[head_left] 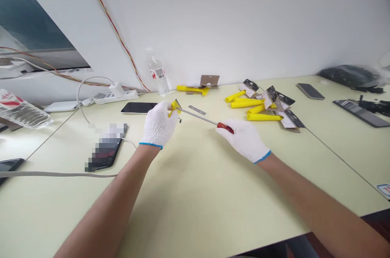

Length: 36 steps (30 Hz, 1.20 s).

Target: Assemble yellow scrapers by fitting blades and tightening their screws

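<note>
Above the pale table (198, 193), the gloved right hand (243, 139) was closed around the red handle of a screwdriver (201, 118). Its shaft reached left to a yellow scraper (174, 106) gripped in the gloved left hand (158, 126). Just beyond lay a loose metal blade (196, 109), with a pile of yellow scrapers (258, 107) and a water bottle (158, 75) farther back.

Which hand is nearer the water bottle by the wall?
Left. The left hand, holding a scraper, sits in front of the water bottle; the right hand, gripping the screwdriver, is farther right.
</note>
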Available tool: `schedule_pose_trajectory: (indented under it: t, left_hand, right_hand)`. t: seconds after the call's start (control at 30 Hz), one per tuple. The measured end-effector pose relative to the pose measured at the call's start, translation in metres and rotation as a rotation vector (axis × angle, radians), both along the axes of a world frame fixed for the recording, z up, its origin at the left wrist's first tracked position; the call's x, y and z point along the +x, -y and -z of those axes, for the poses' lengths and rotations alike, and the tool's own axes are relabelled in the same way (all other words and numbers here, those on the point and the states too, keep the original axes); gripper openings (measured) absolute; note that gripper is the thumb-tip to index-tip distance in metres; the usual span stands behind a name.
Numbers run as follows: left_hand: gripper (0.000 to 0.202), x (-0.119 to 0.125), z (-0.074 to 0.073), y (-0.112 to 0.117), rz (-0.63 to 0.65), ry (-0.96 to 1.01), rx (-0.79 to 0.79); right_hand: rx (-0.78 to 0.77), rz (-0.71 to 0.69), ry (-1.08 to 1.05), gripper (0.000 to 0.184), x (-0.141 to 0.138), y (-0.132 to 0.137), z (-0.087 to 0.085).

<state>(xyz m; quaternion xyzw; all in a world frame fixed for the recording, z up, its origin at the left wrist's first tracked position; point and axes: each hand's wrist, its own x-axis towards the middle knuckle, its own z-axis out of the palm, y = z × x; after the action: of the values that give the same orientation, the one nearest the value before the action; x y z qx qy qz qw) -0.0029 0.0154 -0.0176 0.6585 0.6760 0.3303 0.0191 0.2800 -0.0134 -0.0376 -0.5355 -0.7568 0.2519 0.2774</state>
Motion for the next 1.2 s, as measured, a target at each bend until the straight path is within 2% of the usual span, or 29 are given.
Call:
schedule_pose_trajectory:
  t: [0.1, 0.13, 0.17, 0.2, 0.27, 0.33, 0.4, 0.47, 0.53, 0.6, 0.7, 0.8, 0.93, 1.0, 1.1, 1.13, 1.2]
  left_hand:
    - [0.025, 0.002, -0.001, 0.001, -0.012, 0.0, -0.002]
    - [0.025, 0.002, -0.001, 0.001, -0.015, -0.001, -0.005]
    - [0.025, 0.002, -0.001, 0.001, -0.016, -0.003, -0.008]
    - [0.025, 0.002, -0.001, 0.001, -0.014, -0.004, -0.012]
    - [0.025, 0.001, -0.001, 0.0, -0.013, -0.001, -0.017]
    - [0.025, 0.0, 0.0, -0.001, -0.024, 0.002, -0.011]
    - [0.027, -0.002, 0.0, -0.001, -0.035, -0.003, 0.003]
    - [0.026, -0.002, -0.001, 0.0, -0.036, -0.001, 0.011]
    - [0.025, -0.002, -0.001, 0.0, -0.015, 0.008, 0.011]
    - [0.023, -0.001, -0.001, 0.0, 0.012, 0.021, 0.008]
    - [0.022, -0.002, -0.001, -0.001, 0.004, 0.019, 0.002]
    - [0.022, -0.004, 0.0, -0.001, -0.003, 0.004, 0.009]
    - [0.023, -0.004, 0.001, -0.001, -0.001, 0.0, 0.001]
    - [0.022, -0.002, 0.001, 0.0, 0.011, 0.007, -0.009]
    - [0.022, 0.0, 0.0, 0.0, 0.029, 0.012, -0.004]
    - [0.023, 0.0, -0.001, 0.0, 0.021, 0.008, -0.007]
    - [0.025, 0.0, -0.004, 0.001, -0.003, 0.001, -0.023]
  right_hand:
    - [-0.68, -0.226, -0.354, 0.059, 0.007, -0.003, -0.007]
    - [-0.831, -0.267, -0.44, 0.059, 0.009, -0.004, -0.009]
    - [-0.863, -0.258, -0.478, 0.058, 0.01, -0.004, -0.009]
    - [-0.792, -0.205, -0.472, 0.054, 0.009, -0.004, -0.009]
    - [-0.52, -0.043, -0.395, 0.049, 0.005, -0.002, -0.006]
    - [-0.318, 0.056, -0.349, 0.041, -0.003, 0.004, -0.002]
    - [-0.226, 0.072, -0.349, 0.032, -0.01, 0.01, 0.0]
    - [-0.154, 0.062, -0.337, 0.032, -0.013, 0.014, -0.002]
    - [-0.166, 0.039, -0.325, 0.042, -0.01, 0.015, -0.006]
    - [-0.276, 0.01, -0.309, 0.049, -0.005, 0.014, -0.011]
    - [-0.346, 0.019, -0.272, 0.046, 0.0, 0.012, -0.015]
    - [-0.215, 0.091, -0.266, 0.041, -0.005, 0.01, -0.012]
    - [0.012, 0.183, -0.277, 0.048, -0.013, 0.011, -0.009]
    - [-0.052, 0.201, -0.268, 0.055, -0.01, 0.011, -0.009]
    - [-0.26, 0.165, -0.23, 0.063, -0.001, 0.011, -0.009]
    - [-0.29, 0.139, -0.208, 0.063, 0.001, 0.011, -0.009]
    - [-0.231, 0.098, -0.166, 0.059, 0.001, 0.012, -0.007]
